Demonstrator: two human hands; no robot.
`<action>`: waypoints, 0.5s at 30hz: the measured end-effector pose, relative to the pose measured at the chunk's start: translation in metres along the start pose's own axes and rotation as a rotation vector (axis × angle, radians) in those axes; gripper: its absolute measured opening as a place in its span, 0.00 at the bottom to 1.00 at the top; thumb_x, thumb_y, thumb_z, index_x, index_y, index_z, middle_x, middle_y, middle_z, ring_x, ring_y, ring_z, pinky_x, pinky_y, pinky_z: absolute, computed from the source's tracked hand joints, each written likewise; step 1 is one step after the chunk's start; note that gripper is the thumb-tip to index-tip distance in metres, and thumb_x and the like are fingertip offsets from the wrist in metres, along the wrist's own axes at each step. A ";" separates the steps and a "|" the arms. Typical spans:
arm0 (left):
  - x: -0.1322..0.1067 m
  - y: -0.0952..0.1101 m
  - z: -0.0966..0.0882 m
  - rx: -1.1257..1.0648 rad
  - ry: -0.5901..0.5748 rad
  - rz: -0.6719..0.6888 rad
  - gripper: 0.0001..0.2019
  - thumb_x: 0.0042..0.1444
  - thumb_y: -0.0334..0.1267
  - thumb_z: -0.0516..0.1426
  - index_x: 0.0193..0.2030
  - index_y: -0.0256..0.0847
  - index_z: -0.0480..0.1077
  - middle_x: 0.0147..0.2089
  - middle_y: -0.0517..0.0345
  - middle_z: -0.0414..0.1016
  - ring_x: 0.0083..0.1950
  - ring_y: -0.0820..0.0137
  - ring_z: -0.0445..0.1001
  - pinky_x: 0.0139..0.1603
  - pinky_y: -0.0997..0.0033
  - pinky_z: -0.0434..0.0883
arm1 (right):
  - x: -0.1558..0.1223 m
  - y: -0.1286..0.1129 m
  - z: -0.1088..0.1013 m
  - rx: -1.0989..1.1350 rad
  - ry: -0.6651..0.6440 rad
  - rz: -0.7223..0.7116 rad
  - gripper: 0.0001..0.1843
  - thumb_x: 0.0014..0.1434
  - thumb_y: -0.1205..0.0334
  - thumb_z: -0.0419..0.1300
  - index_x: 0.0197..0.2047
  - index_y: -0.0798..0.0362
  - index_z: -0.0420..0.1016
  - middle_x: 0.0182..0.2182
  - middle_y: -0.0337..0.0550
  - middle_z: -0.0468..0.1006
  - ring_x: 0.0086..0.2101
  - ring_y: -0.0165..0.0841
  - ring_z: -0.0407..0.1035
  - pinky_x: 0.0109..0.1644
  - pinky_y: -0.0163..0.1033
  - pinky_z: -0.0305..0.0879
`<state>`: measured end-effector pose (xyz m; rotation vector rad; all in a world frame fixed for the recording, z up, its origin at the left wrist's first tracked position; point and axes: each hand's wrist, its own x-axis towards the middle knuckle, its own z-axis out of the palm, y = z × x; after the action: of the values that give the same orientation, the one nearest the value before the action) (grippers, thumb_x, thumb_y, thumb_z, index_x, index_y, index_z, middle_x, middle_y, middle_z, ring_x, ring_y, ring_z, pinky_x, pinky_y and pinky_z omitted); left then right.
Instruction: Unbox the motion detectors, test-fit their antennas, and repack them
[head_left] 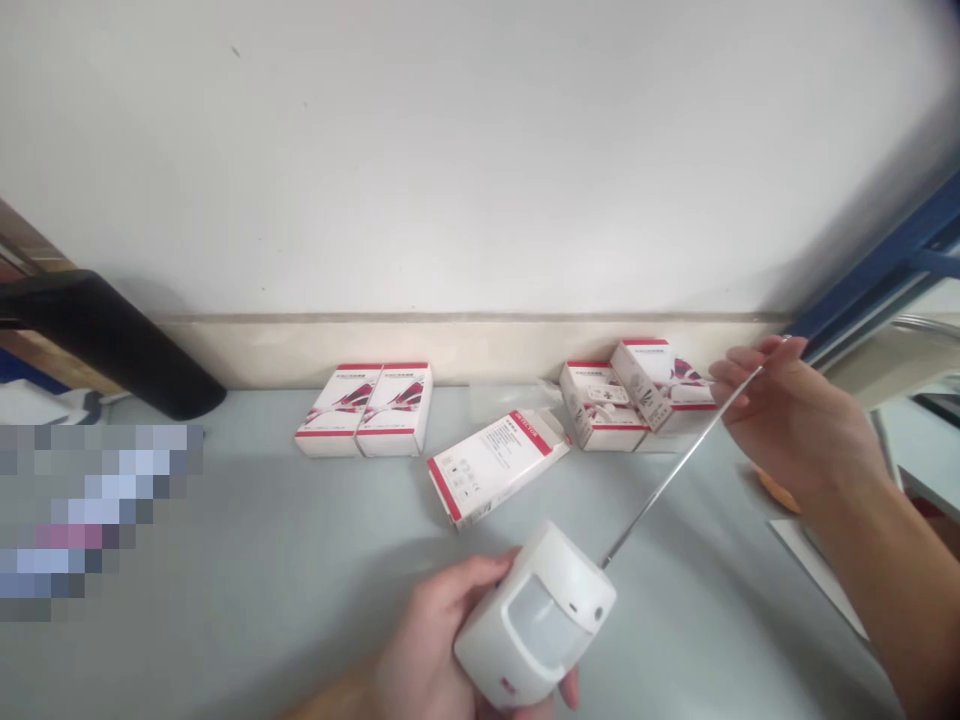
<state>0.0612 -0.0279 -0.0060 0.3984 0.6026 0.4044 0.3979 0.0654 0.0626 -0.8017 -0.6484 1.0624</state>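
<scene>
A white motion detector (540,625) with a grey lens window rests in my left hand (442,630), its fingers wrapped round the housing. From the detector's upper right corner a thin telescopic antenna (679,462) runs out, extended, up to the right. Its far tip is pinched between the thumb and fingers of my right hand (795,420). Just beyond the detector lies a white and red box (499,465) printed "DETECTOR", set at an angle, its right end seemingly open.
Two boxes (364,410) stand side by side near the wall (450,180). More boxes (637,395) are stacked behind my right hand, a small white item on one. A black post (142,345) rises at left. A blue frame (877,260) borders the right.
</scene>
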 end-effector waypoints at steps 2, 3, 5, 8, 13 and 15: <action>-0.001 0.000 0.001 0.000 0.005 -0.006 0.30 0.61 0.59 0.51 0.46 0.29 0.76 0.32 0.40 0.79 0.23 0.68 0.68 0.26 0.68 0.49 | 0.000 0.001 0.000 0.002 -0.035 -0.012 0.21 0.44 0.56 0.84 0.32 0.51 0.77 0.26 0.31 0.66 0.26 0.24 0.65 0.23 0.26 0.69; -0.001 0.000 0.001 -0.002 0.010 -0.006 0.30 0.61 0.60 0.51 0.46 0.29 0.76 0.32 0.40 0.79 0.23 0.68 0.68 0.26 0.67 0.49 | 0.000 0.001 0.000 -0.001 -0.048 -0.015 0.21 0.44 0.57 0.83 0.32 0.51 0.76 0.26 0.31 0.66 0.26 0.24 0.64 0.23 0.26 0.69; -0.001 -0.001 0.002 -0.010 0.013 -0.006 0.31 0.61 0.60 0.51 0.46 0.29 0.75 0.31 0.41 0.78 0.22 0.69 0.68 0.26 0.67 0.47 | 0.000 0.002 0.000 -0.011 -0.050 -0.011 0.21 0.45 0.57 0.83 0.31 0.52 0.75 0.26 0.32 0.66 0.26 0.24 0.64 0.23 0.25 0.68; -0.001 0.000 0.005 -0.017 0.006 -0.005 0.30 0.60 0.59 0.50 0.45 0.30 0.76 0.31 0.42 0.78 0.22 0.69 0.67 0.26 0.67 0.47 | -0.001 0.002 0.001 -0.008 -0.021 -0.009 0.21 0.45 0.58 0.83 0.30 0.52 0.75 0.27 0.33 0.68 0.28 0.24 0.65 0.25 0.24 0.70; -0.003 0.007 0.010 -0.036 -0.012 -0.022 0.27 0.58 0.56 0.50 0.43 0.32 0.75 0.32 0.42 0.78 0.22 0.68 0.67 0.27 0.66 0.51 | -0.004 -0.001 0.001 0.057 -0.030 -0.002 0.18 0.45 0.73 0.76 0.36 0.51 0.77 0.30 0.34 0.70 0.31 0.24 0.70 0.29 0.23 0.73; -0.002 0.009 0.010 -0.034 -0.017 -0.022 0.25 0.57 0.55 0.50 0.43 0.33 0.75 0.32 0.41 0.78 0.21 0.68 0.67 0.27 0.66 0.51 | -0.004 -0.003 0.001 0.092 -0.048 0.025 0.21 0.44 0.79 0.72 0.39 0.51 0.77 0.32 0.33 0.71 0.29 0.22 0.70 0.29 0.21 0.73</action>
<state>0.0633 -0.0238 0.0068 0.3620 0.5824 0.3900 0.3973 0.0612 0.0656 -0.7078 -0.6269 1.1286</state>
